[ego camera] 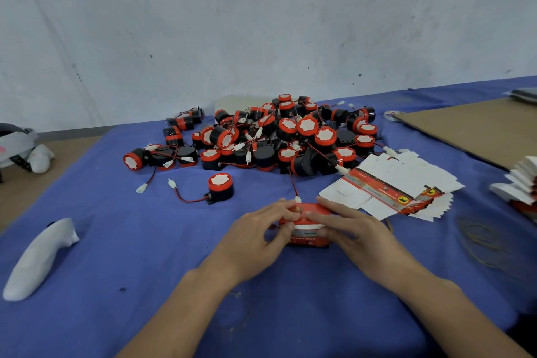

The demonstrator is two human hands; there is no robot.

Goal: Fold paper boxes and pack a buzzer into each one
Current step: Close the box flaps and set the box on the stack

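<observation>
- The left hand (261, 237) and right hand (356, 229) flank the paper box (308, 238) on the table (145, 241), their fingers curled over its ends and gripping it.
- Its long axis runs left to right between them, both hands equally near.
- A white connector (297, 199) lies at its far edge.

On the worktop (145, 241), a box (309, 237) sits before the buzzer pile (276, 136); box blanks (392, 183) lie to the pile's right, a lone buzzer (220, 187) front-left.
</observation>
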